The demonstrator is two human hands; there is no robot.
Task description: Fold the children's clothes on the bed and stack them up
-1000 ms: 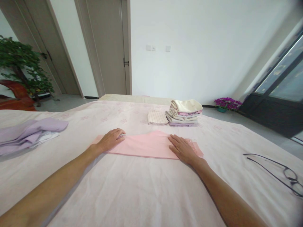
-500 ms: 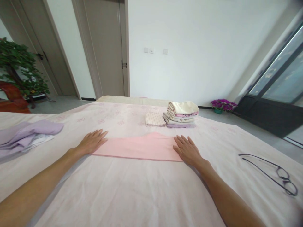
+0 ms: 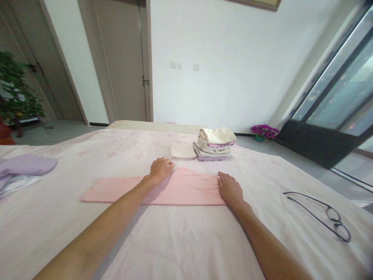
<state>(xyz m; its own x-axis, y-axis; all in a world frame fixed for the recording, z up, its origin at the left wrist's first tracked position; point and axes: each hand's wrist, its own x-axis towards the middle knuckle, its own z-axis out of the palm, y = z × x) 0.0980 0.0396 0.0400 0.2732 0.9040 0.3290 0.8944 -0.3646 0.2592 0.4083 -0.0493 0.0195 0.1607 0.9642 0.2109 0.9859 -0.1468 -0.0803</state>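
Observation:
A pink folded garment (image 3: 186,190) lies as a long flat strip across the bed in front of me, with a small peak along its far edge. My left hand (image 3: 160,171) is over the middle of its far edge, fingers loosely bent and apart, gripping nothing that I can see. At the strip's right end rests my right hand (image 3: 230,188), its fingers slightly curved and lying on the cloth. Just beyond my hands are a striped folded cloth (image 3: 183,151) and a stack of folded clothes (image 3: 215,144).
Eyeglasses (image 3: 329,221) lie on the bedspread (image 3: 180,241) at the right. Lilac clothing (image 3: 29,165) is heaped at the far left. Beyond the bed are a door (image 3: 122,58), purple flowers (image 3: 264,131) in a pot and a leafy plant (image 3: 17,89).
My left hand has left the pink garment's left end and moved right to its middle. The right hand stays at the right end, its fingers now more bent. The view has shifted slightly right.

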